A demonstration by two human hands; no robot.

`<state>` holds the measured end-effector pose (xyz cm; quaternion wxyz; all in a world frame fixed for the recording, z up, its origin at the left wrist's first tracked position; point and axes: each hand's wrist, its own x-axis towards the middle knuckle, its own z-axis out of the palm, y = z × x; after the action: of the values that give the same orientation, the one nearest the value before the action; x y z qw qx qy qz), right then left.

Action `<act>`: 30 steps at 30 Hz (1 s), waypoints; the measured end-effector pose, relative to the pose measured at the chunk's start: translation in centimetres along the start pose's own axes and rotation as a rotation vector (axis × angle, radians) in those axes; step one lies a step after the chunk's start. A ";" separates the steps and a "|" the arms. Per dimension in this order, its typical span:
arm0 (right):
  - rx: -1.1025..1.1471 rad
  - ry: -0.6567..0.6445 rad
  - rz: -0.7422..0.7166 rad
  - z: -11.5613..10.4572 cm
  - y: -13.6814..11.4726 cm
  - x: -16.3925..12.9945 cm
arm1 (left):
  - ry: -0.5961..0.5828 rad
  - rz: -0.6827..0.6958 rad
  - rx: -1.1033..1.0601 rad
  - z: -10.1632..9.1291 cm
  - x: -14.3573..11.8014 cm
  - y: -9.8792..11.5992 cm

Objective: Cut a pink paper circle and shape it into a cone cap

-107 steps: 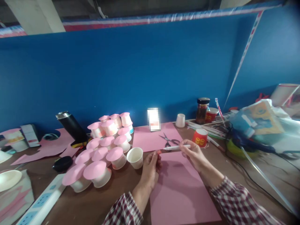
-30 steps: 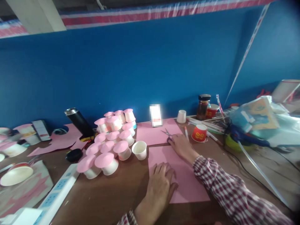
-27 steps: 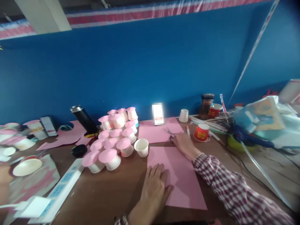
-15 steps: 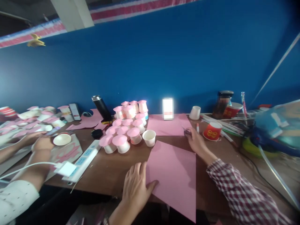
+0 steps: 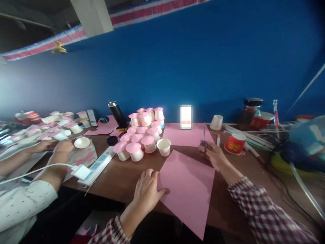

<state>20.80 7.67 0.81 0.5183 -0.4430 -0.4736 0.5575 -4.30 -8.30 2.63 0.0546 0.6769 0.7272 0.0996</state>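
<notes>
The left hand [image 5: 148, 189] lies flat on the near edge of the brown surface [image 5: 122, 176], fingers spread and released, and its thumb side presses on the left corner of a pink paper sheet [image 5: 189, 188]. This sheet is turned like a diamond – its lower corner hangs over the edge of the surface, toward the person. The right hand [image 5: 215, 156] is at the far corner of the same sheet and is grasping a pair of scissors [image 5: 204, 139]; the blades stand almost upright, pointing away from the person, just above the fingers. So the scissors are in the right hand, and the sheet lies between both hands, touching the left one. Just right of the scissors lies a white marker [image 5: 218, 139], and near it stands a red paper cup [image 5: 234, 143]. An open white cup [image 5: 164, 147] stands left of the sheet, beside a group of pink-topped cups [image 5: 142, 135]. A second pink sheet [image 5: 186, 134] lies behind – flat against the blue wall side. At far left another person's hands [image 5: 54, 146] rest near a power strip [image 5: 98, 164].
</notes>
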 end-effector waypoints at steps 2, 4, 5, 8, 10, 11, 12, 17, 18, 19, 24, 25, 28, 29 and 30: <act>-0.003 -0.015 0.001 0.1 -0.2 -0.2 | -0.044 -0.001 -0.019 -0.5 0.3 -0.1; -0.036 -0.034 -0.011 0.1 -0.2 -0.2 | -0.074 0.016 -0.060 -0.9 0.6 -0.1; -0.074 -0.047 -0.024 0.0 -0.1 -0.2 | -0.091 0.031 -0.084 -1.0 0.8 -0.1; -0.250 -0.123 -0.133 -0.1 0.5 0.1 | -0.133 0.074 -0.134 -1.1 1.1 -0.1; -0.366 -0.167 -0.251 -0.1 1.0 0.2 | -0.130 0.094 -0.163 -1.0 1.4 -0.3; -0.410 -0.177 -0.304 -0.1 1.2 0.2 | -0.115 0.099 -0.190 -1.0 1.7 -0.4; -0.442 -0.178 -0.345 -0.1 1.3 0.2 | -0.084 0.098 -0.223 -0.9 1.9 -0.5; -0.520 -0.151 -0.361 -0.1 1.7 0.2 | 0.307 0.108 -0.275 -1.5 4.5 -0.6; -0.534 -0.138 -0.354 -0.1 1.7 0.3 | 0.370 0.133 -0.262 -1.9 5.2 -0.5; -0.545 -0.128 -0.352 -0.2 1.8 0.3 | 0.400 0.170 -0.253 -2.3 6.0 -0.4; -0.553 -0.146 -0.348 -0.1 1.3 0.0 | 0.272 0.219 -0.201 -4.5 10.3 -0.2; -0.559 -0.153 -0.341 0.0 1.1 -0.1 | 0.184 0.228 -0.215 -4.8 11.1 -0.3; -0.586 -0.148 -0.329 0.1 0.6 -0.4 | -0.076 0.201 -0.233 -5.7 13.1 -0.3; -0.591 -0.145 -0.331 0.2 0.5 -0.4 | -0.136 0.194 -0.218 -5.9 13.5 -0.2; -0.593 -0.143 -0.333 0.2 0.5 -0.4 | -0.162 0.195 -0.191 -6.0 13.8 -0.1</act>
<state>20.57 7.25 0.31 0.4164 -0.4508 -0.7159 0.3329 -6.73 5.05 9.27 0.1673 0.7418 0.6385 0.1185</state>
